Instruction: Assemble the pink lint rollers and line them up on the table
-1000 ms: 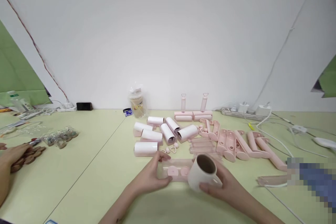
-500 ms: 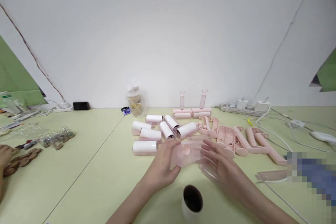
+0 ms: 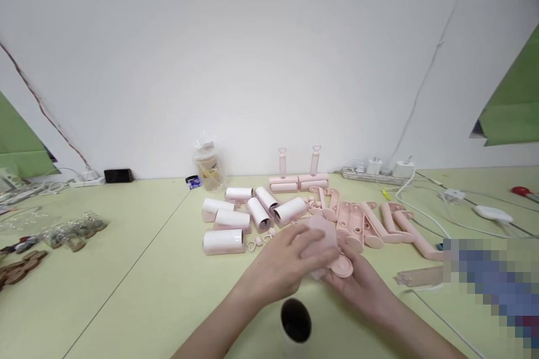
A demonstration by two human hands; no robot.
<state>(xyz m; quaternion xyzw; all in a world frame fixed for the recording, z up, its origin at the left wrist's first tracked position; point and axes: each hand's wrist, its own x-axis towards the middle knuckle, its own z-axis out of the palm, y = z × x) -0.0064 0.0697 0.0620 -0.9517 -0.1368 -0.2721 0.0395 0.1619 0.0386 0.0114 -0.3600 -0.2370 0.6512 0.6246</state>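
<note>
- L hand (image 3: 281, 270): fingers curled over the top of a pink plastic part (image 3: 320, 240), closed on it.
- R hand (image 3: 362, 287): palm up under the same part, fingers cupped round its underside. Fingertips mostly hidden, so can't tell how tight.
- The part's round disc end (image 3: 342, 265) rests on the R fingers.
- Part is held between both hands, just above the table (image 3: 138, 291), centre of view.
- White cup (image 3: 296, 322), dark inside, stands upright just in front of the hands, nearer the person. Neither hand touches it.
- Behind the hands: cluster of white-and-pink rolls (image 3: 223, 242) lying on their sides, w/ small heart-shaped bits (image 3: 252, 245) beside them.
- To the right of the rolls: pink handles (image 3: 381, 228) lying side by side.
- By the wall: two assembled lint rollers (image 3: 297, 180) standing handle-up, clear jar (image 3: 208, 167) to their left, power strip (image 3: 370, 173) to their right.
- Far left: small glass bottles (image 3: 71, 233) and brown wooden pieces (image 3: 17, 270), well apart from the hands.
</note>
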